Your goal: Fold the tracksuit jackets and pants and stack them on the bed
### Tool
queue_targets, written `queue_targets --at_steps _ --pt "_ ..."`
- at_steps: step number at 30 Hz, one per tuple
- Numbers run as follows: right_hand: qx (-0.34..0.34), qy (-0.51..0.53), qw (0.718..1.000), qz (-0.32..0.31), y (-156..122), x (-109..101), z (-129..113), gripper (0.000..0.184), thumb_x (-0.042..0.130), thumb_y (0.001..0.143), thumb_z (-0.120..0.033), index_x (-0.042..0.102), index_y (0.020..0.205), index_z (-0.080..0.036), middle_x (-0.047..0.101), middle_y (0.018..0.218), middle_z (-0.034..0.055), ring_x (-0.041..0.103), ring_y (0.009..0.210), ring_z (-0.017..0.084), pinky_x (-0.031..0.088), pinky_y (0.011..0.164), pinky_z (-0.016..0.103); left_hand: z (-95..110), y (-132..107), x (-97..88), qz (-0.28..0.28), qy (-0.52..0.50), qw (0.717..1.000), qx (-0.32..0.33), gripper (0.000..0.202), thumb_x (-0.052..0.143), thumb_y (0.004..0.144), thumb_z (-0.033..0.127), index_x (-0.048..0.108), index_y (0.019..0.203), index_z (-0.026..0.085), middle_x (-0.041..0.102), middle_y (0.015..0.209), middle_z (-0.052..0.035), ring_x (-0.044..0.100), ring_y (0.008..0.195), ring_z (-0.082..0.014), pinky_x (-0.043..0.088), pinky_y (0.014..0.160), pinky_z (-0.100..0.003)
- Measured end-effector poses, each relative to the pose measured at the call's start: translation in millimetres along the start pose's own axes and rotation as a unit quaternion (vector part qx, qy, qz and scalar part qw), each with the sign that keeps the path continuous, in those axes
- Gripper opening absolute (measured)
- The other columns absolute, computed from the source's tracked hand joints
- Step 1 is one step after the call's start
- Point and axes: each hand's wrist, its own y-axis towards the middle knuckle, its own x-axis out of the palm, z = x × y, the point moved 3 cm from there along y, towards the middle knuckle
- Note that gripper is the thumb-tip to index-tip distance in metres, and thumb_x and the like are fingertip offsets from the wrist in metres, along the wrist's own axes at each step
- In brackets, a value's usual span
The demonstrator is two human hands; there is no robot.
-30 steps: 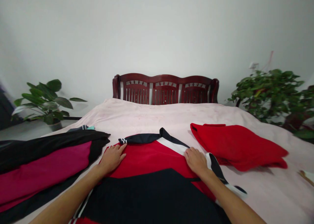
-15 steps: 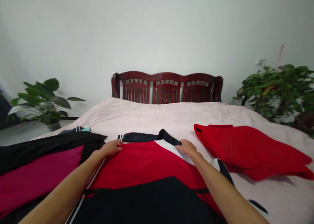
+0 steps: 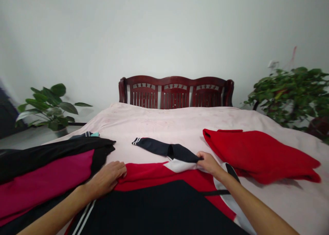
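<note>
A red and black sports garment [image 3: 154,207] lies spread on the pale pink bedspread [image 3: 164,125], its far edge rumpled. My left hand [image 3: 106,179] has its fingers curled into the red cloth at that edge. My right hand [image 3: 208,163] pinches the white panel [image 3: 180,165] where it meets a black band. That black band [image 3: 159,148], white-striped at its end, lies flat on the bedspread beyond the red cloth. To my left, against my left forearm, lies a black and magenta garment [image 3: 48,169].
A folded red cloth [image 3: 259,156] lies on the bed to the right of my right hand. A small dark and teal piece of cloth [image 3: 86,134] shows behind the magenta garment. A dark red wooden headboard [image 3: 176,91] stands at the far end, between potted green plants [image 3: 48,108] [image 3: 288,97].
Both hands have drawn back toward me, pulling the far edge of the red cloth with them. The black band now lies uncovered on the bedspread, and both hands have closed on the cloth.
</note>
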Motion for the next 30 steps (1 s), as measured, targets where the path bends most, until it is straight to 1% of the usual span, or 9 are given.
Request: queue_targets --at_steps 4,8,10,14,16,19,23,27,30 --pt "0.012 -0.022 0.998 -0.062 -9 6 1 0.024 0.051 0.053 -0.019 0.061 0.075 -0.019 0.064 0.072 -0.0013 0.056 0.070 0.017 0.039 0.061 0.024 9 5 6.4 0.010 0.020 0.999 -0.047 0.038 0.050 0.072 0.009 0.059 0.105 0.025 0.061 0.104 -0.0058 0.055 0.098 -0.0243 0.040 0.089 -0.037" --pt "0.032 0.058 0.989 -0.134 -3 15 -16 0.030 0.060 0.058 -0.028 0.066 0.085 -0.016 0.067 0.075 0.0012 0.059 0.071 0.019 0.042 0.062 0.025 23 28 9.5 -0.003 0.021 1.000 -0.009 0.045 0.049 0.075 0.010 0.060 0.115 0.027 0.061 0.111 -0.0065 0.055 0.103 -0.0241 0.041 0.091 -0.037" --pt "0.043 0.054 0.991 -0.117 0 21 -20 0.027 0.061 0.059 -0.029 0.066 0.082 -0.016 0.067 0.071 0.0015 0.058 0.067 0.018 0.042 0.060 0.026 25 36 11.4 -0.001 0.032 0.999 -0.015 0.037 0.043 0.079 0.008 0.062 0.106 0.025 0.062 0.106 -0.0069 0.056 0.097 -0.0227 0.043 0.087 -0.036" --pt "0.033 0.021 0.999 -0.024 -1 25 -11 0.030 0.059 0.060 -0.024 0.066 0.087 -0.016 0.069 0.079 0.0026 0.060 0.075 0.019 0.042 0.064 0.026 20 38 12.6 0.056 0.048 0.996 -0.053 0.028 0.040 0.084 0.009 0.062 0.093 0.022 0.061 0.100 -0.0081 0.056 0.094 -0.0230 0.044 0.085 -0.036" --pt "0.042 0.008 0.999 -0.033 -5 25 -4 0.031 0.060 0.057 -0.020 0.066 0.087 -0.017 0.069 0.078 0.0018 0.060 0.074 0.019 0.042 0.063 0.026 20 31 15.0 0.042 0.010 0.999 -0.030 0.028 0.046 0.081 0.011 0.064 0.099 0.023 0.062 0.103 -0.0071 0.056 0.099 -0.0228 0.043 0.091 -0.036" --pt "0.068 0.032 0.991 -0.114 -8 23 -3 0.031 0.064 0.057 -0.021 0.070 0.087 -0.016 0.071 0.074 0.0006 0.062 0.071 0.019 0.043 0.062 0.025 25 16 16.3 -0.019 -0.072 0.997 -0.007 0.039 0.057 0.081 0.024 0.062 0.120 0.026 0.062 0.116 -0.0054 0.055 0.111 -0.0240 0.041 0.101 -0.038" --pt "0.110 0.154 0.969 -0.161 1 24 -21 0.035 0.062 0.075 -0.045 0.073 0.090 -0.016 0.075 0.087 0.0056 0.066 0.082 0.021 0.047 0.071 0.029 42 8 8.7 -0.066 -0.140 0.988 -0.010 0.049 0.059 0.086 0.042 0.058 0.133 0.030 0.060 0.127 -0.0062 0.054 0.118 -0.0257 0.041 0.104 -0.041" --pt "0.094 0.234 0.960 -0.126 13 37 -46 0.032 0.064 0.073 -0.044 0.072 0.086 -0.017 0.075 0.085 0.0063 0.066 0.081 0.022 0.048 0.075 0.032 69 27 8.2 -0.063 -0.206 0.976 0.023 0.049 0.057 0.087 0.046 0.059 0.132 0.028 0.057 0.138 -0.0065 0.051 0.127 -0.0244 0.038 0.110 -0.039" --pt "0.043 0.274 0.953 -0.120 9 42 -58 0.032 0.068 0.063 -0.034 0.070 0.089 -0.017 0.073 0.078 0.0023 0.064 0.074 0.019 0.047 0.075 0.031 76 56 19.4 -0.027 -0.276 0.961 0.002 0.037 0.048 0.093 0.040 0.065 0.122 0.026 0.065 0.129 -0.0040 0.057 0.120 -0.0201 0.042 0.107 -0.033"
